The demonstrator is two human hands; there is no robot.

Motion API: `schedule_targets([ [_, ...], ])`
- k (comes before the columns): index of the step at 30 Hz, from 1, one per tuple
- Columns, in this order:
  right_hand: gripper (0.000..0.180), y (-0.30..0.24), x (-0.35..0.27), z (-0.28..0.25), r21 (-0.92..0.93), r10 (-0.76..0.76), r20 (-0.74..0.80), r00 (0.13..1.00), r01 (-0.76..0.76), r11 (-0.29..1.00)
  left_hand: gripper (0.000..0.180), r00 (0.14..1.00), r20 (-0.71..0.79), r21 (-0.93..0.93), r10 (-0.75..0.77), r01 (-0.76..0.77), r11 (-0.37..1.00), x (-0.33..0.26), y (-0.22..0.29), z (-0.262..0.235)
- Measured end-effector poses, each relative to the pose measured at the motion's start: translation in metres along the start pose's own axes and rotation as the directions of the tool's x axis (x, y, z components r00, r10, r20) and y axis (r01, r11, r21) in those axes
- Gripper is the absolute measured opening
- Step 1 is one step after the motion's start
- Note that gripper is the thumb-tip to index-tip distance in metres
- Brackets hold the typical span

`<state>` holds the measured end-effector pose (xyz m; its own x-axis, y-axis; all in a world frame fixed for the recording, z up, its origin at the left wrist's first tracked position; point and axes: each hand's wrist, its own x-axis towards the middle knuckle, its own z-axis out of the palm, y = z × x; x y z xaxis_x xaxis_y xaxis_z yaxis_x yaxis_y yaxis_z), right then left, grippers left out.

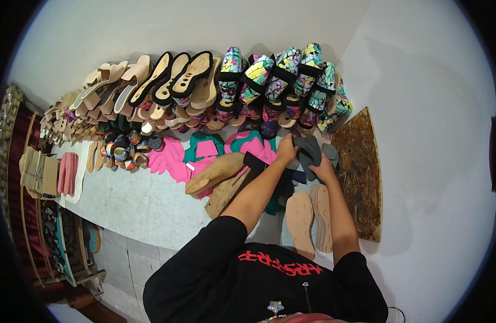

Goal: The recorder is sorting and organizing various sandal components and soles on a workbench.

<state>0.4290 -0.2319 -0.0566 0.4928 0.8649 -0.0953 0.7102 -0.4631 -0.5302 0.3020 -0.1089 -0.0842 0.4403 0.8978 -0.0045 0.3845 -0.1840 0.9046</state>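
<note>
Both my hands are stretched over the right end of the table, closed on a dark grey sole-shaped piece [309, 152]. My left hand [287, 149] grips its left edge, and my right hand [324, 168] pinches its lower right end. Beside the right hand is another dark grey piece [332, 154], partly hidden. Below it, close to my body, lie a flat tan sole [299, 218] and a layered tan wedge sole [322, 217]. Left of my left forearm rest two wooden shoe lasts, an upper one [215, 173] and a lower one [224, 195].
Pink cut pieces [171, 156] and green ones [204, 141] lie beyond the lasts. Piled sandals, some brightly patterned [259, 78], line the wall. A rough brown board [358, 175] leans at the right. Pink stacked pieces [68, 173] and a rack [70, 245] stand left.
</note>
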Motion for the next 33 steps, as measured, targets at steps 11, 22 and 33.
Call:
schedule_targets([
  [11, 0.069, -0.028, 0.0, 0.006, 0.113, -0.177, -0.09, 0.98, 0.186, 0.976, 0.043, 0.955, 0.29, -0.449, -0.058, 0.189, 0.873, 0.005, -0.005, 0.001],
  [22, 0.064, -0.057, 0.004, -0.017, 0.3, -0.253, -0.018, 0.967, 0.247, 0.921, 0.033, 0.889, 0.393, -0.612, -0.235, 0.444, 0.654, 0.007, 0.002, -0.045],
  [33, 0.059, -0.011, 0.01, -0.038, 0.255, 0.053, -0.197, 0.979, -0.001, 0.967, 0.04, 0.856, 0.412, -0.574, -0.313, 0.51, 0.641, 0.016, -0.006, -0.027],
])
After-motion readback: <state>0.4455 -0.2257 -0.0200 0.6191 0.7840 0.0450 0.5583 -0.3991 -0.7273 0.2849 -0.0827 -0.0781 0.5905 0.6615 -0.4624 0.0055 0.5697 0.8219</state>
